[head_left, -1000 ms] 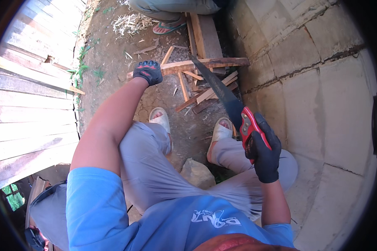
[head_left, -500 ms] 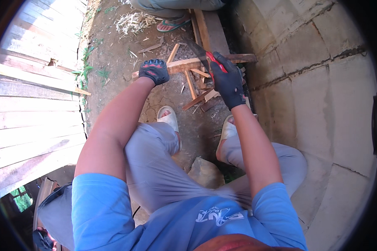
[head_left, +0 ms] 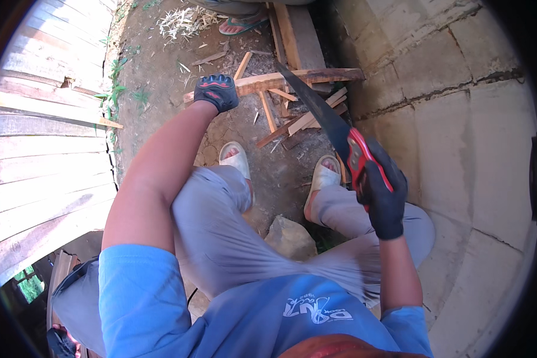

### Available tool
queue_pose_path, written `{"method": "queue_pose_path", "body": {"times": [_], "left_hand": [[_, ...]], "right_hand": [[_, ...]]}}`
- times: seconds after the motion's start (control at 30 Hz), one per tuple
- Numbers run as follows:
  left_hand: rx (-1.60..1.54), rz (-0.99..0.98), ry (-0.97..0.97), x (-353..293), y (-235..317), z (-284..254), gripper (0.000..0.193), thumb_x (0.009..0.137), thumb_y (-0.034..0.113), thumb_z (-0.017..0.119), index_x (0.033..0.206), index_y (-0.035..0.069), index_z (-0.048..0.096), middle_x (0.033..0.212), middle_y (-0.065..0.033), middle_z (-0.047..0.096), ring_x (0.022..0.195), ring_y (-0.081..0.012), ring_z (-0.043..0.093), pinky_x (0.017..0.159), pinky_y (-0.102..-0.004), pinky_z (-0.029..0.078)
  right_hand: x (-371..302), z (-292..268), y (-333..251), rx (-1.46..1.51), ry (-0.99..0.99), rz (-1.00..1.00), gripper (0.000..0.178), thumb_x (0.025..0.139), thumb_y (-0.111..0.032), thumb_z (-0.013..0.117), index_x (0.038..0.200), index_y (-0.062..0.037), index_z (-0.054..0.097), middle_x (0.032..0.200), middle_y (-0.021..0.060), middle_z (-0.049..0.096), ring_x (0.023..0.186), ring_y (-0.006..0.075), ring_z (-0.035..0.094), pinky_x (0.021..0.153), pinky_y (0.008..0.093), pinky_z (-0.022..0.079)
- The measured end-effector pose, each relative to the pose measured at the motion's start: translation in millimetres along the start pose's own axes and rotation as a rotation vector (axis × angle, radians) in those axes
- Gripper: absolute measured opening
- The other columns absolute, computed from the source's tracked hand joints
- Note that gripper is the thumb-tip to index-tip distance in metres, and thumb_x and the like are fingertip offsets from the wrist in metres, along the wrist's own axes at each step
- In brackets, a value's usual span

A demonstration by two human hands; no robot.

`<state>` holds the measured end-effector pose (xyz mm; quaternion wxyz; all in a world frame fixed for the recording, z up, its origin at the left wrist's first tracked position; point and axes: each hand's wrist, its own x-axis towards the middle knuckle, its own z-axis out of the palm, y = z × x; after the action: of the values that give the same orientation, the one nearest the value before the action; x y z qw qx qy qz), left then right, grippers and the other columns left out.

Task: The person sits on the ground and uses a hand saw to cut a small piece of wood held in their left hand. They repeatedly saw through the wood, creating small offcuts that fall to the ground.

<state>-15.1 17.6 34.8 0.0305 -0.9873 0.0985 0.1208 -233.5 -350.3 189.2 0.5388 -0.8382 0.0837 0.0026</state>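
Observation:
My right hand [head_left: 383, 190], in a black glove, is closed round the red handle of a hand saw [head_left: 323, 113]. The dark blade slants away to the upper left, and its far end overlaps the middle of a long wooden board [head_left: 334, 74]. Whether the teeth touch the wood, I cannot tell. My left hand [head_left: 216, 92], gloved in black with red marks, grips the board near its left end. Lying crosswise in front of me, this board passes over other timber.
Loose wood strips [head_left: 268, 111] and offcuts lie below the board. A thick beam [head_left: 307, 45] runs away behind it, beside another person's sandalled foot [head_left: 243, 25]. Wood shavings [head_left: 188, 22] lie far left. A block wall [head_left: 447, 137] closes the right; a stone [head_left: 290, 237] sits between my legs.
My right hand has pulled the saw back toward me and to the right, so more of the blade now shows on my side of the board. My left hand stays on the board.

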Motion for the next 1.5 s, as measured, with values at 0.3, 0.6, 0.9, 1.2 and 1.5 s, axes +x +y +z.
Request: {"method": "queue_pose_path", "body": {"times": [0.3,0.6,0.9,1.2,1.5], "left_hand": [[0.032,0.062,0.076,3,7,5,0.035,0.088,0.036,0.064,0.105,0.008,0.075,0.106,-0.0199,0.076,0.098,-0.0377,0.075,0.087,-0.0501,0.058],[0.002,0.011,-0.011,-3,2,-1,0.035,0.087,0.036,0.065,0.105,0.007,0.076,0.108,-0.0193,0.076,0.099,-0.0378,0.075,0.088,-0.0498,0.059],[0.008,0.079,0.087,-5,-5,13,0.032,0.084,0.03,0.062,0.101,0.007,0.076,0.104,-0.019,0.076,0.095,-0.0363,0.075,0.084,-0.0487,0.06],[-0.014,0.046,-0.029,2,11,-11,0.034,0.085,0.031,0.065,0.107,0.008,0.077,0.111,-0.0194,0.076,0.103,-0.0363,0.075,0.089,-0.0484,0.06],[0.018,0.045,-0.015,6,2,-4,0.04,0.087,0.038,0.065,0.108,0.005,0.076,0.113,-0.0208,0.076,0.104,-0.0371,0.075,0.092,-0.0482,0.059]], "right_hand": [[166,140,44,-0.073,0.101,-0.249,0.04,0.099,-0.026,0.068,0.134,-0.0057,0.071,0.133,0.0202,0.072,0.124,0.0327,0.068,0.107,0.0389,0.051],[-13,1,12,-0.017,0.021,-0.039,0.039,0.102,-0.013,0.063,0.139,-0.0009,0.067,0.135,0.0171,0.071,0.119,0.0223,0.069,0.103,0.0373,0.052],[60,51,2,-0.027,-0.034,-0.084,0.039,0.1,-0.013,0.064,0.138,-0.0015,0.068,0.13,0.0174,0.074,0.117,0.0254,0.071,0.103,0.035,0.052],[146,132,73,0.027,0.121,-0.257,0.039,0.101,-0.023,0.065,0.135,-0.0058,0.07,0.132,0.0193,0.072,0.122,0.0318,0.069,0.107,0.0392,0.051],[-65,-15,17,0.021,0.09,0.002,0.042,0.103,-0.013,0.062,0.141,0.0049,0.064,0.138,0.0191,0.069,0.123,0.0257,0.067,0.106,0.039,0.05]]}}
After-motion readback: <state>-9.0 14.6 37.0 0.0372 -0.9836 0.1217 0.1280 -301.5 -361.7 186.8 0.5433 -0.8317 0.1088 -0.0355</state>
